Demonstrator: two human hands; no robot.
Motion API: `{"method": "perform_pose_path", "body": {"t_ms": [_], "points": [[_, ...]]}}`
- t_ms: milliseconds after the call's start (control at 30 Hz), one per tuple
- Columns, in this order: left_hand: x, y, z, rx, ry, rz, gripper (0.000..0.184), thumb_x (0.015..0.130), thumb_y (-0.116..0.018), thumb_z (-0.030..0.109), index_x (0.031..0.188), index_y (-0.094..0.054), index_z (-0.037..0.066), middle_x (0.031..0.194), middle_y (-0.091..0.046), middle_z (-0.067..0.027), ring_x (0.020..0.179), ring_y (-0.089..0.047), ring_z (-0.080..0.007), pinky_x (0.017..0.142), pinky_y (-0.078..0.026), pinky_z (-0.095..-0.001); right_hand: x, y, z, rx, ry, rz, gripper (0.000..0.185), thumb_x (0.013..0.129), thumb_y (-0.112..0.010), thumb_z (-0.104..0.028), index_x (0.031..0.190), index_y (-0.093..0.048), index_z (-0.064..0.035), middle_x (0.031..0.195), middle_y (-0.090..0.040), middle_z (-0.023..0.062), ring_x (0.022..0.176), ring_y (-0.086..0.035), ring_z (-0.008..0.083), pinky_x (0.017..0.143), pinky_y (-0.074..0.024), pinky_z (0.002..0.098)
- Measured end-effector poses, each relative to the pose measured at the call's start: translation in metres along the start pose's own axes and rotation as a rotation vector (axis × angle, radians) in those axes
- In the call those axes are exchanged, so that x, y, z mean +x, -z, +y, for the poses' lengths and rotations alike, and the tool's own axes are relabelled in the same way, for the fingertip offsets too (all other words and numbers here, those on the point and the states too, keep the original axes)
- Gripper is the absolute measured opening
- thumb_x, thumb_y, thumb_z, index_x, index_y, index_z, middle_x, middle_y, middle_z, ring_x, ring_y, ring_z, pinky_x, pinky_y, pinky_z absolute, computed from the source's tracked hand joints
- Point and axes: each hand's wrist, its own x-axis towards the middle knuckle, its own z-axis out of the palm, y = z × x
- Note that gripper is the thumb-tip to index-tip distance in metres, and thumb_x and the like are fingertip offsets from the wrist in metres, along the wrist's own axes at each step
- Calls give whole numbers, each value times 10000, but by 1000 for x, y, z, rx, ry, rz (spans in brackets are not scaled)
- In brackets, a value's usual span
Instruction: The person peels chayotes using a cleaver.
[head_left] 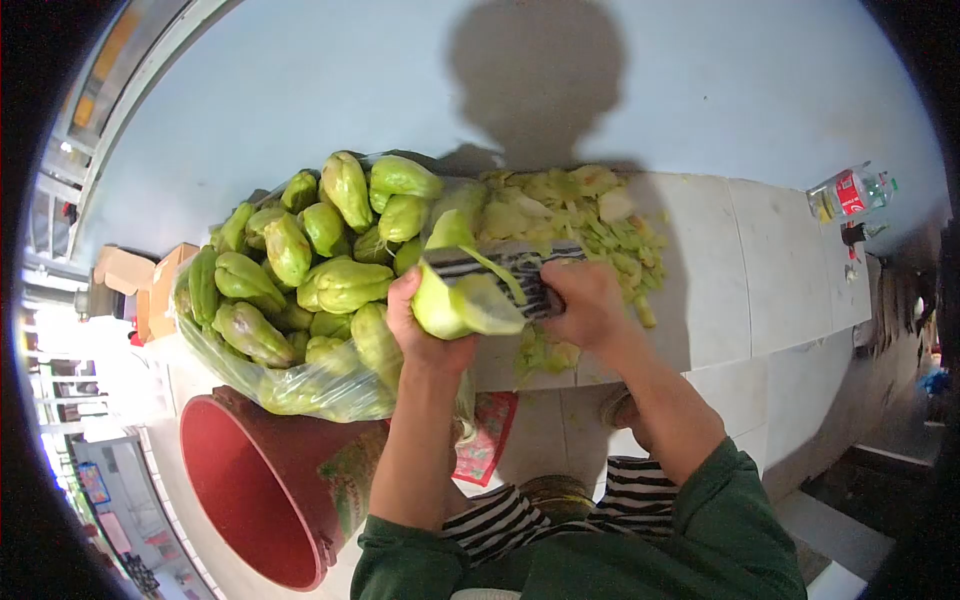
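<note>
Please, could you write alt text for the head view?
The left hand holds a partly peeled green chayote; the right hand grips what looks like a broad knife. On the left is a plastic bag of chayotes; behind, peelings.

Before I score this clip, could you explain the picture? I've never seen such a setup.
There's no robot: these are a person's own bare hands, seen by one head-worn camera looking forward and down. The left hand holds a partly peeled chayote; the right hand grips what looks like a broad-bladed knife, its stripes probably reflecting the striped trousers. On the tiled surface, a clear plastic bag full of unpeeled chayotes sits to the left, peelings lie beyond the hands, and a red-labelled bottle is at the far right.
</note>
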Motion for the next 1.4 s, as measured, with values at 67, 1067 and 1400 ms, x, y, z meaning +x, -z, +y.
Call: {"method": "perform_pose_path", "body": {"t_ms": [67,1067,1400], "points": [[1,-3,0,-18,-9,-43,536,763,-558,387,1138,-569,3,1040,-641,-129,943,-617,-280,850,-494,-418,0,1,6,-28,-28,24,304,525,-733,-160,682,-488,-70,590,-514,117,571,-543,340,503,-409,407],[8,25,-7,15,-51,-234,608,766,-566,282,1268,-451,-42,1113,-591,-178,950,-606,-300,852,-494,-401,2,19,-11,-148,265,92,250,508,-645,-133,628,-429,-93,551,-456,55,508,-516,270,486,-406,375],[0,4,13,574,-115,-109,761,743,-585,335,1340,-375,-88,1168,-577,-186,1026,-591,-273,903,-466,-353,4,23,-15,-75,194,-8,259,563,-677,-152,687,-459,-90,567,-498,83,548,-542,312,503,-415,418]]}}
